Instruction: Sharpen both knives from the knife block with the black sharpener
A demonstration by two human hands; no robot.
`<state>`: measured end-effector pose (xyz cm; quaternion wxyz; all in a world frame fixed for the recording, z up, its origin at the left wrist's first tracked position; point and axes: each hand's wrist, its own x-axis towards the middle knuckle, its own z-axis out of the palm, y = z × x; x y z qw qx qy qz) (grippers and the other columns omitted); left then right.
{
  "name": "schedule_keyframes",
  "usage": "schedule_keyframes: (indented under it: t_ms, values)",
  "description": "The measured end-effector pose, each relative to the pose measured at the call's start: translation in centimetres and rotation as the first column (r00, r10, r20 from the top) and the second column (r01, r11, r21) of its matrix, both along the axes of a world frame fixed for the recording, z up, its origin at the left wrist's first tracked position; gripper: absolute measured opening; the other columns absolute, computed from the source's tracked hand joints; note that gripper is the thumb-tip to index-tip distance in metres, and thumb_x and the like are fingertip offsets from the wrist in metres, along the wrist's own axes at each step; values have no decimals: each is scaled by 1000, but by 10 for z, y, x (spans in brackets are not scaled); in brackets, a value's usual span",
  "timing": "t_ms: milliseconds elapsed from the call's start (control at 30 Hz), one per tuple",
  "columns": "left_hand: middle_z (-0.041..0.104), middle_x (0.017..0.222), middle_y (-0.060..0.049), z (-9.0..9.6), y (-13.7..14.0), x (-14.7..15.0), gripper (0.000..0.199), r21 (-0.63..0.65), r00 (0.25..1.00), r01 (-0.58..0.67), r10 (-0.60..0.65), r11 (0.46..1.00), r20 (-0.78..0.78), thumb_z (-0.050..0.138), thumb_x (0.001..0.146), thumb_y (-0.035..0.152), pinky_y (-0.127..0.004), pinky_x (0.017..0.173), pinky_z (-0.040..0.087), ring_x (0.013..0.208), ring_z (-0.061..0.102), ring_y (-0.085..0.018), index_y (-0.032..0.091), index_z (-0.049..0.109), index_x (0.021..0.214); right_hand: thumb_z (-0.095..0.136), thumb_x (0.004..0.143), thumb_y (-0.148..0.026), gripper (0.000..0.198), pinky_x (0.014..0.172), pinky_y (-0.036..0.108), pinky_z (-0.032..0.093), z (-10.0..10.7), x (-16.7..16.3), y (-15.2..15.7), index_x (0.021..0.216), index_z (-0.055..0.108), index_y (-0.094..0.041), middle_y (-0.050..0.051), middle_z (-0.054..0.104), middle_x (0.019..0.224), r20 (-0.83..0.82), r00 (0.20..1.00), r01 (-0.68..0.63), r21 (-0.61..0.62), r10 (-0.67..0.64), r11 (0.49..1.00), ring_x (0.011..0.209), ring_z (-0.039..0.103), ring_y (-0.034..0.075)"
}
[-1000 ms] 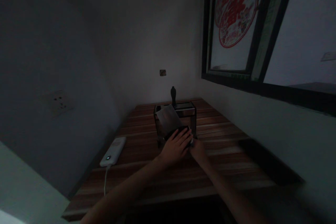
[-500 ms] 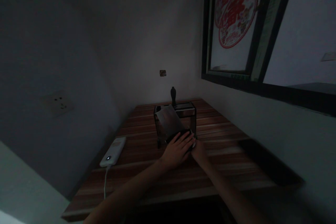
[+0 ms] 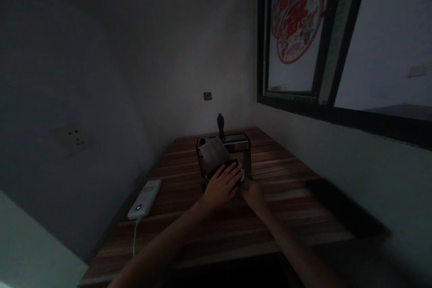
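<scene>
A wide, dull-silver cleaver (image 3: 214, 151) is held tilted up to the left, its blade in front of the knife rack (image 3: 236, 145). My right hand (image 3: 253, 195) is closed around its lower end, where the handle is mostly hidden. Pressed over the lower blade is a black, cloth-like piece (image 3: 232, 162), with my left hand (image 3: 223, 185) on top, fingers close together. The dim light hides how the cloth wraps. Another knife's dark handle (image 3: 220, 125) stands up from the rack.
The rack stands on a striped wooden table (image 3: 283, 166) against the walls. To the left lies a white power bank (image 3: 145, 199) with a cable (image 3: 135, 238) running forward. A dark flat slab (image 3: 344, 207) lies along the right edge, below a framed window (image 3: 297, 94).
My left hand and the black cloth have slid a little up and left along the blade. My right hand keeps its hold. The view has shifted slightly.
</scene>
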<state>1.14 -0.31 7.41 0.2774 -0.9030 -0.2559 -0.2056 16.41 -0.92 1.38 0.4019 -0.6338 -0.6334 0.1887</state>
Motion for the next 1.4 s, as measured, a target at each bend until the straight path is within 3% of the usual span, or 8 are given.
schedule_keyframes:
  t_ms: [133,600,1033,1400]
  values:
    - [25,140,1,12,7,-4,49,9,999,-41,41,999,27,34,86,34,-40,106,16,130,15,-18,22,26,132,52,72,-31,22,60,24,41,-2,0,1,84,63,-17,7,67,78,-15,1000,14,22,-14,1000,70,60,18]
    - [23,141,-1,64,30,-14,48,4,968,-134,130,991,217,36,85,24,-43,107,14,131,14,-18,22,25,132,53,72,-34,22,54,23,38,4,-1,-4,80,63,-17,6,66,71,-47,999,1,7,-1,1000,66,60,18]
    - [23,141,-2,71,36,-11,47,-15,939,-177,173,984,298,35,86,24,-42,107,15,131,13,-17,22,26,132,53,71,-38,25,52,23,37,1,-1,0,78,63,-15,7,66,69,-3,999,31,-17,-31,999,64,60,18]
    - [23,141,-2,61,31,-12,49,-17,942,-152,150,988,300,35,85,22,-44,107,14,131,14,-18,22,24,133,52,72,-41,29,52,23,37,1,-1,-1,79,63,-16,7,66,69,-1,1000,30,-4,-30,1000,65,60,19]
